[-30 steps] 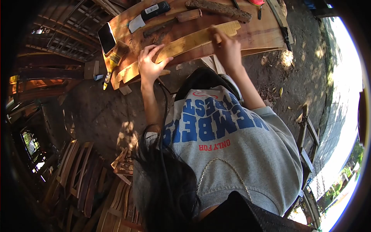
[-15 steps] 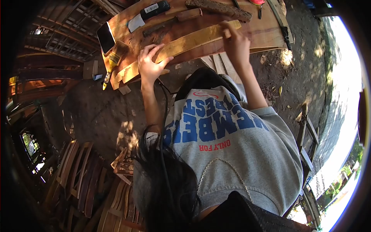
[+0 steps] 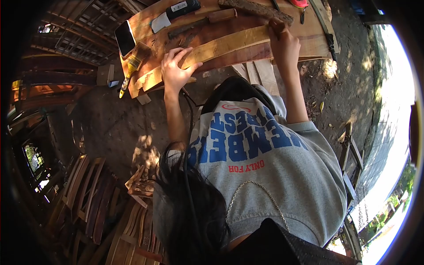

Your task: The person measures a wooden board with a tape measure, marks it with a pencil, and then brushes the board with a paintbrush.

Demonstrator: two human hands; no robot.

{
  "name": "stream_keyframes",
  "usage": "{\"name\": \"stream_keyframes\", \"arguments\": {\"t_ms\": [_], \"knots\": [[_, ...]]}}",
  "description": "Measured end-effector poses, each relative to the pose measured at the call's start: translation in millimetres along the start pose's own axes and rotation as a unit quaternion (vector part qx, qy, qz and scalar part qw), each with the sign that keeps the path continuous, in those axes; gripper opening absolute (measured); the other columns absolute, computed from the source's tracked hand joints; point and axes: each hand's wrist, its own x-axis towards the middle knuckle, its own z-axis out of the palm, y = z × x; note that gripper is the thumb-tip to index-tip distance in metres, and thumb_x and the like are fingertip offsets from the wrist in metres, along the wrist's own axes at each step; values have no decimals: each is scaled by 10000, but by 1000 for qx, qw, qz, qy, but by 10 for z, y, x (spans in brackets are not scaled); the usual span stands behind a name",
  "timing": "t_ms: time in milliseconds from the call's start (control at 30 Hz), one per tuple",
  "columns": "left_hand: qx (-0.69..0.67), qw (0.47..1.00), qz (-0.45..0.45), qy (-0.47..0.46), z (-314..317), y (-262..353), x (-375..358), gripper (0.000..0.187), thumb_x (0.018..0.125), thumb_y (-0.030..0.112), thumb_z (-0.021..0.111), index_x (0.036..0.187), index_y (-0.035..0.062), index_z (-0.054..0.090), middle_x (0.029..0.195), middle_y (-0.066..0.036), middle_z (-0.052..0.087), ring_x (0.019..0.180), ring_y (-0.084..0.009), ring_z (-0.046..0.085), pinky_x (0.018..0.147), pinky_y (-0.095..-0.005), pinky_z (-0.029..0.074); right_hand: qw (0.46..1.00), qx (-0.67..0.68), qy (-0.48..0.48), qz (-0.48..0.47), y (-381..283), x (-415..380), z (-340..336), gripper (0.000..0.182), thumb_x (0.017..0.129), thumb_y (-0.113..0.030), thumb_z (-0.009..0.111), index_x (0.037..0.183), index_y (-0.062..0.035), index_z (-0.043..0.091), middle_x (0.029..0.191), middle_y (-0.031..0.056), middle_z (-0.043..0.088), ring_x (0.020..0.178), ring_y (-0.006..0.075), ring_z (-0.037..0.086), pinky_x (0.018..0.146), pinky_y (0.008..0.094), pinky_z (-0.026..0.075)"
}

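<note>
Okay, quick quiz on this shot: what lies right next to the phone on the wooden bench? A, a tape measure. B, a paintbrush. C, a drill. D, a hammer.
B: the paintbrush, with its yellow handle, lies just below the phone at the end of the bench.

Left hand [image 3: 176, 70] pressed flat, fingers spread, on a pale curved wooden slat [image 3: 207, 49] lying across the table [image 3: 309, 42]; right hand [image 3: 282, 44] closed at the slat's far end; paintbrush [image 3: 132, 66], phone [image 3: 125, 37] and scraper [image 3: 176, 13] lie on the table beyond.
</note>
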Motion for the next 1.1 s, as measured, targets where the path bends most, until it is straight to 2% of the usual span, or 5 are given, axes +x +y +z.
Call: {"name": "stream_keyframes", "arguments": {"t_ms": [300, 467, 667, 833, 1100], "knots": [[-5, 1000, -10, -9, -10, -36, -13, 505, 618, 378, 851, 1061, 175, 720, 1054, -13, 631, 985, -241, 576, 886, -389, 449, 964, 133, -205, -108, -818, -479, 393, 316, 854, -210, 591, 1170, -199, 599, 777, 114, 685, 708, 333, 673, 624, 449, 540], [-14, 1000, -14, -2, -4, -45, -26, 500, 620, 391, 848, 1058, 185, 723, 1055, -15, 635, 990, -242, 578, 890, -392, 449, 998, -29, -48, 0, -132, -35, 74, 285, 855, -470, 633, 1043, -261, 679, 690, 103, 673, 656, 319, 677, 550, 421, 528], [6, 1000, -5, 3, 19, -90, -30, 511, 615, 414, 844, 1057, 188, 724, 1055, -13, 636, 991, -245, 580, 890, -392, 449, 990, -124, -66, 12, -222, -65, 104, 229, 885, -350, 635, 1097, -264, 638, 732, 90, 694, 628, 306, 677, 532, 419, 529], [0, 1000, -7, -3, 24, -85, -24, 516, 614, 426, 839, 1059, 192, 725, 1055, -9, 634, 987, -246, 579, 891, -391, 449, 970, 96, -204, -92, -881, -460, 370, 245, 875, -307, 634, 1113, -258, 606, 748, 81, 682, 678, 339, 665, 585, 438, 540], [-1, 1000, -10, -2, 2, -95, -42, 513, 619, 423, 840, 1064, 195, 726, 1058, -12, 632, 991, -246, 578, 898, -393, 449, 999, -21, -39, 13, 97, 29, -89, 230, 876, -307, 637, 1065, -180, 662, 743, 113, 679, 718, 296, 686, 594, 400, 525]]}}
